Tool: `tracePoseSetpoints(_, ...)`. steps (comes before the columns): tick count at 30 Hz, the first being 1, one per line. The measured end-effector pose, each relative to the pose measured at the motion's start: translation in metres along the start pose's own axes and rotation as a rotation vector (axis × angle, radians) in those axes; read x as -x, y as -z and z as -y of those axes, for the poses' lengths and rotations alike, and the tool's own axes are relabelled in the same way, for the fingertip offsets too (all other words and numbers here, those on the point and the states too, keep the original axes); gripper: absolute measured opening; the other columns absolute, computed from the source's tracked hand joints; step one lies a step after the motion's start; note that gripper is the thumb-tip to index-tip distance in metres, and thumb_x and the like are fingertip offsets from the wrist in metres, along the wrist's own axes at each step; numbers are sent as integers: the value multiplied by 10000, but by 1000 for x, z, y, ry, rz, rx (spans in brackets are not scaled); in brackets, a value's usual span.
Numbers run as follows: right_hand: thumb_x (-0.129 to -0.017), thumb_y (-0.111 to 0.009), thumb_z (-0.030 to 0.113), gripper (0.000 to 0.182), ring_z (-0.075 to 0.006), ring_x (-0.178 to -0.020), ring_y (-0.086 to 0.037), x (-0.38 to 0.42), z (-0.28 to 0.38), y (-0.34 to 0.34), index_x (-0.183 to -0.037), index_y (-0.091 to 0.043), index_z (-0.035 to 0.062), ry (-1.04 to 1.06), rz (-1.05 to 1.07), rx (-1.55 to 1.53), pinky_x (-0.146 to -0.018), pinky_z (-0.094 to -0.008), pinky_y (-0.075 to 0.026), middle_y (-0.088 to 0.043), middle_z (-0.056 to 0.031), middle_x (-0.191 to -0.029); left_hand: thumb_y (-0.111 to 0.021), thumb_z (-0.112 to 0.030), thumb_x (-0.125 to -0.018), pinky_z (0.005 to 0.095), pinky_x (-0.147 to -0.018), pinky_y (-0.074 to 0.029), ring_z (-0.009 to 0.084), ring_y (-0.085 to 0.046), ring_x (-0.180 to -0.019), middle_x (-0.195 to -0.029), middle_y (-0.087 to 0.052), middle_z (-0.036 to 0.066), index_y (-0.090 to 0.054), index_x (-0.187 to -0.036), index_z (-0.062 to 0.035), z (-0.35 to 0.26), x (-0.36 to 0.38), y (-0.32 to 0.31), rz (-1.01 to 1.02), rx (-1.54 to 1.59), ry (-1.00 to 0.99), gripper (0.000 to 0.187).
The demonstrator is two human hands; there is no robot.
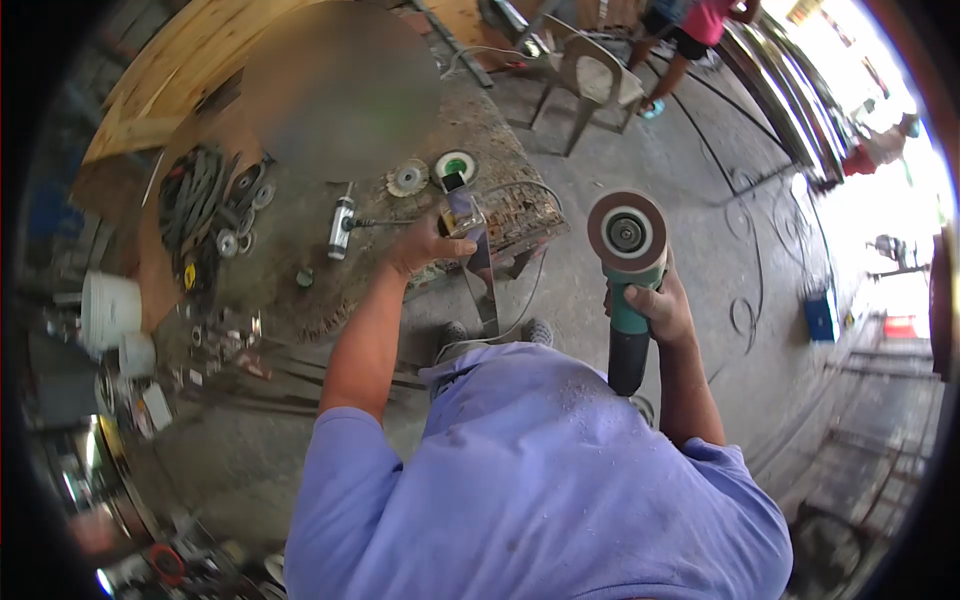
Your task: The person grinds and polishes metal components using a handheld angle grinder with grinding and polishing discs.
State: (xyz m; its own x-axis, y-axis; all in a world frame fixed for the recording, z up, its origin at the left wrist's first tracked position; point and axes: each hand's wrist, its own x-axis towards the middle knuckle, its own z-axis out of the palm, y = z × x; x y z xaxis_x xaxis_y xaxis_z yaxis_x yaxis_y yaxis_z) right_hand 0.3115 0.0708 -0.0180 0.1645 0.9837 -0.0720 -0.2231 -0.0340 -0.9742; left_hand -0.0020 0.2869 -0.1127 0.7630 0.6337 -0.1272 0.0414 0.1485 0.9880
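Observation:
My left hand is closed around a shiny, square-ended metal tube at the front edge of the worn workbench. The tube slants down toward my feet, its open end facing up. My right hand grips a green and black angle grinder by its body, off to the right of the bench. Its round brown-rimmed disc faces up toward me, apart from the tube. On the bench beyond my left hand lie a flap disc and a green-centred disc.
A silver power tool and bundled dark cables lie on the bench. A white bucket stands left. Behind are a plastic chair and a person in pink. Loose cables cross the floor at right.

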Motion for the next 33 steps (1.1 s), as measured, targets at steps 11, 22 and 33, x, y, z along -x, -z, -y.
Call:
tracePoseSetpoints(11,-717,-869,285,990,-231,-1147,-581,35,-4,-62,-1493,-335,-21,-109,-323,252,-1027,-373,-455,-594,-144,-1251,-947,-232,-763,317,-673,-593,143,-709,-850,-1080,-704,103,-536,-1222,-21,17,23,-51,-331,73,-312,651)
tracePoseSetpoints(22,-705,-857,435,1062,-358,-1100,-671,-17,6,-105,-1484,-347,-74,-381,-246,629,-980,-386,-507,-652,-291,-1188,-644,-607,-901,447,-1002,-461,165,-685,-1083,-1196,-746,-123,-769,-1145,-397,160,10,18,172,-1200,-457,346)
tracePoseSetpoints(33,-703,-875,412,1037,-340,-1121,-659,-60,14,-109,-1499,-365,-14,-462,-127,757,-1004,-384,-490,-668,-245,-1185,-787,-665,-738,441,-976,-460,243,-631,-1067,-1141,-717,-73,-778,-1030,-314,161,8,15,181,-900,-173,456)
